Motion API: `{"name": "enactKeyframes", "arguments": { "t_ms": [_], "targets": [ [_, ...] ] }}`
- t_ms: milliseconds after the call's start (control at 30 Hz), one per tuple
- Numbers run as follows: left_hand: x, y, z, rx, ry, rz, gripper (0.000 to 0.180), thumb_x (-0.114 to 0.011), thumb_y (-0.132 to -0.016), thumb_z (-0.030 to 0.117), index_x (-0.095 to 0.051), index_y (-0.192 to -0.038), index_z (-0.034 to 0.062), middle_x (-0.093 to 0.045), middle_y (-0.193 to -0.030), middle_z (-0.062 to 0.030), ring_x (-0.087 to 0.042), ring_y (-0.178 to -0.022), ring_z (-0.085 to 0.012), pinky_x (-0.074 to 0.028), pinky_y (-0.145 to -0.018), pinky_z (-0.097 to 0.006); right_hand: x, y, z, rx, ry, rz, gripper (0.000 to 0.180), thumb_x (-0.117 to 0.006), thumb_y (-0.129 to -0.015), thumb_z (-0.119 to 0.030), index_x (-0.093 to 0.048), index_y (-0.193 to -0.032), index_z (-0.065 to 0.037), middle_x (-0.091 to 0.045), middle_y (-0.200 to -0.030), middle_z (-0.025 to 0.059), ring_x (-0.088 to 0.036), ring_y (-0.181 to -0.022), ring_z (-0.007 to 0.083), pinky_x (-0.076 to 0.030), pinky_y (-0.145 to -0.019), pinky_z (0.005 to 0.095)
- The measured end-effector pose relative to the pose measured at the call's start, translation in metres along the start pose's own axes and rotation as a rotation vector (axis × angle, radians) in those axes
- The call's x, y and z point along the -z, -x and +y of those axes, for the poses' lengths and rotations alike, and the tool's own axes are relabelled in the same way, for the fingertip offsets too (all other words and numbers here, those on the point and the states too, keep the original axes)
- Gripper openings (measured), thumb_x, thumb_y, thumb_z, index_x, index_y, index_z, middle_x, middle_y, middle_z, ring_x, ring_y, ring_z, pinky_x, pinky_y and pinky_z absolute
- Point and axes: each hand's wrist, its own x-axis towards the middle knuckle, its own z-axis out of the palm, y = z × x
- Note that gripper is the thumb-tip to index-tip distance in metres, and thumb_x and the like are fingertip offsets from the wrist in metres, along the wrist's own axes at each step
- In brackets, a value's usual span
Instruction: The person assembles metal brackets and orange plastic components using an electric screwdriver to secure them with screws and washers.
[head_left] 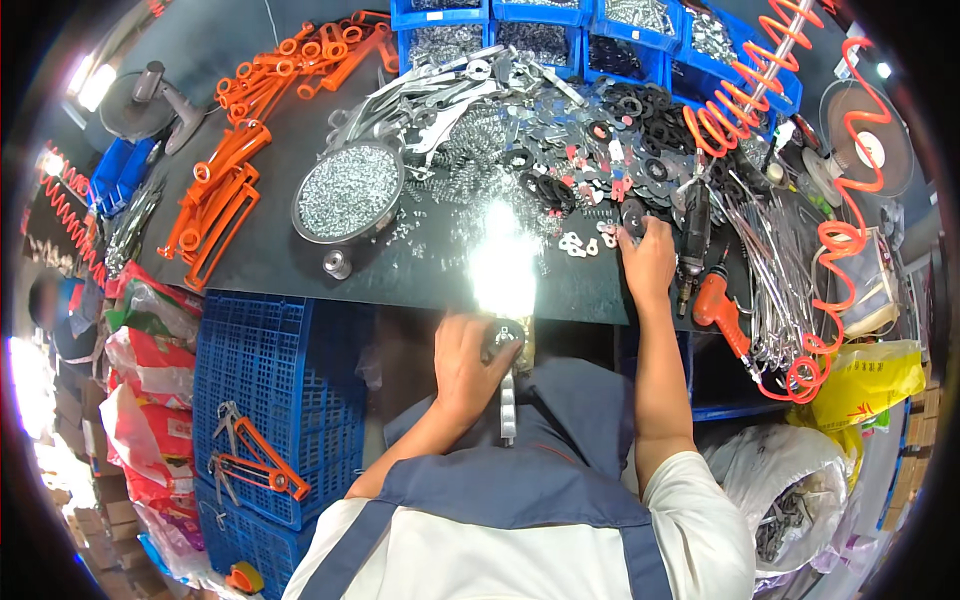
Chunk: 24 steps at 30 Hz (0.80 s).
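Note:
My left hand [462,358] is closed around a metal part [508,405] in front of my lap, below the table's front edge. A dark round piece shows at its upper end by my thumb, and a silvery bar hangs down from it. My right hand [650,260] reaches onto the table at the right, fingers pinched on a dark round disc [633,214]. Beside that hand lie small pale washers [573,244] and a heap of mixed discs and plates [610,160]. Strong glare hides the tabletop just ahead of my left hand.
A round dish [345,241] of small metal pieces stands left of centre, near orange frames [215,205]. Blue bins [535,45] line the back. At right are a black power driver [695,225], an orange-handled tool [718,305], metal rods [775,270] and coiled orange hoses [845,240].

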Motion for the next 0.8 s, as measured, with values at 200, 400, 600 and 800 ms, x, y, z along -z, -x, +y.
{"name": "enactKeyframes", "arguments": {
  "t_ms": [200,400,600,800],
  "targets": [
    [0.023,-0.004,-0.010,-0.010,0.156,-0.072,0.042,-0.078,-0.070,0.008,-0.058,-0.107,0.0037,-0.062,-0.103,-0.0135,-0.061,-0.094,-0.0297,-0.049,-0.083,-0.037,-0.011,-0.004,0.024,0.163,0.090,-0.138,0.023,-0.062,-0.084,-0.019,-0.063,-0.096,0.001,-0.060,-0.098,0.0194,-0.059,-0.092,0.0371,-0.047,-0.079,0.0438],
    [0.128,-0.064,-0.116,0.100,-0.313,0.238,0.019,-0.066,-0.080,0.013,-0.063,-0.094,0.0019,-0.064,-0.092,-0.0166,-0.062,-0.085,-0.0346,-0.050,-0.075,-0.041,0.042,0.043,-0.014,0.199,-0.287,-0.001,0.018,-0.053,-0.093,-0.006,-0.061,-0.103,0.006,-0.061,-0.087,0.0141,-0.060,-0.071,0.0247,-0.049,-0.066,0.0335],
    [0.254,-0.137,-0.302,0.342,-1.132,0.111,0.064,-0.069,-0.079,0.029,-0.042,-0.133,0.0093,-0.036,-0.140,-0.0171,-0.030,-0.133,-0.0371,-0.028,-0.104,-0.059,-0.002,0.074,0.002,0.159,-0.274,-0.006,0.018,-0.053,-0.093,-0.005,-0.061,-0.103,0.007,-0.059,-0.082,0.0139,-0.056,-0.060,0.0196,-0.047,-0.056,0.0302],
    [0.317,-0.177,-0.346,0.818,-1.034,-0.167,0.094,-0.073,-0.070,0.053,-0.028,-0.146,0.0196,-0.019,-0.151,-0.0164,-0.010,-0.142,-0.0383,-0.017,-0.105,-0.068,0.000,0.079,-0.005,0.075,-0.468,-0.042,0.014,-0.055,-0.091,-0.003,-0.060,-0.101,0.006,-0.057,-0.082,0.0149,-0.056,-0.065,0.0255,-0.047,-0.059,0.0321]
  ]
}}
